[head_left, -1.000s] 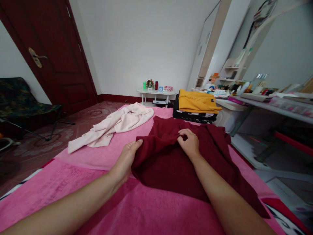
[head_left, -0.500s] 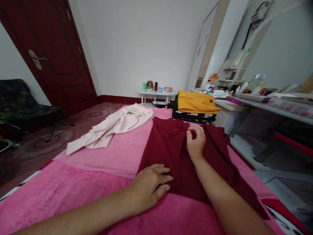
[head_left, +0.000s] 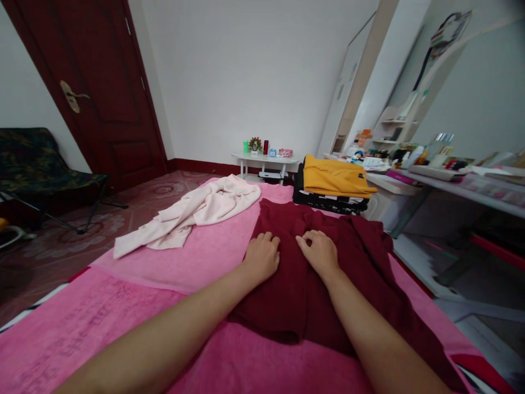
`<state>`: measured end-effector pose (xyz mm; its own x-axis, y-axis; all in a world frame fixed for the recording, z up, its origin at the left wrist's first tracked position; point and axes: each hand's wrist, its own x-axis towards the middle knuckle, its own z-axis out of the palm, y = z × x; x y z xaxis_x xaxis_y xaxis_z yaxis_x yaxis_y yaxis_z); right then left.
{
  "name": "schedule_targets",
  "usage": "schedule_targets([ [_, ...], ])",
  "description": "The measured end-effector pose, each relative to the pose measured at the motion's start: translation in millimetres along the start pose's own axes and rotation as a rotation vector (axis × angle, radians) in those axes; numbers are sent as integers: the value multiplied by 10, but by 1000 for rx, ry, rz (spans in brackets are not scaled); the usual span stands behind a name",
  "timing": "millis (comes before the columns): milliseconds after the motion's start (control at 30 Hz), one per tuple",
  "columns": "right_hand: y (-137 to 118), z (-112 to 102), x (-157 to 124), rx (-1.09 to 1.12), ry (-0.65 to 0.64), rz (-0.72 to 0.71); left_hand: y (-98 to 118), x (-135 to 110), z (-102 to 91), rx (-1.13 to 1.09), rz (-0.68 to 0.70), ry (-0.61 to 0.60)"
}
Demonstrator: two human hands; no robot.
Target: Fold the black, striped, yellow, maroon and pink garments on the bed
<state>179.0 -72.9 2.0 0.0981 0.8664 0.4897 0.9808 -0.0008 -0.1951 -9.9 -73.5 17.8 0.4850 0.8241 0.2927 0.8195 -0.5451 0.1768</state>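
A dark red top [head_left: 283,301] lies spread over the pink bedding, its left part folded inward and its lower left edge slightly raised. On the left part of the cloth rests my left hand [head_left: 263,255], fingers curled and closed on the fabric. My right hand [head_left: 320,250] is just to the right of it, thumb and fingers drawn together on the cloth near the bunched upper edge. The fingertips of both hands are partly hidden. A pale pink long-sleeved garment [head_left: 205,205] lies loosely crumpled to the left, apart from both hands.
A stack of folded clothes with a yellow garment [head_left: 338,176] on top sits at the bed's far right. Pink bedding [head_left: 123,323] covers the bed. Beyond stand a small white table [head_left: 266,158], a cluttered dressing table [head_left: 471,183] at right and a camouflage chair [head_left: 53,169] at left.
My left hand has moved up and away from me along the red top, its fingers now curled. My right hand has shifted slightly left and nearer. The view has tilted a little.
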Motion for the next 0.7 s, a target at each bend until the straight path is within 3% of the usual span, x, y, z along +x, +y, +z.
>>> schedule_targets([
  [167, 58, -39, 4, -102, -85, 249, -269, -36, 225, 59, -142, -12],
  [267, 56, -52, 75, -130, -112, 266, -278, -64, 256, 71, -178, -40],
  [400, -2, -38, 423, -40, -11, 166, -232, -47, 294, 77, -181, -29],
  [467, -20, 41, 686, 25, -20, 108, -232, -38, 315, 70, -171, -26],
  [567, 12, 270, 1037, 59, -184, 139, -255, -34, 332, 48, -175, -29],
  [700, 167, 564, 1235, -27, -345, 160, -276, -36, 329, -1, -182, -39],
])
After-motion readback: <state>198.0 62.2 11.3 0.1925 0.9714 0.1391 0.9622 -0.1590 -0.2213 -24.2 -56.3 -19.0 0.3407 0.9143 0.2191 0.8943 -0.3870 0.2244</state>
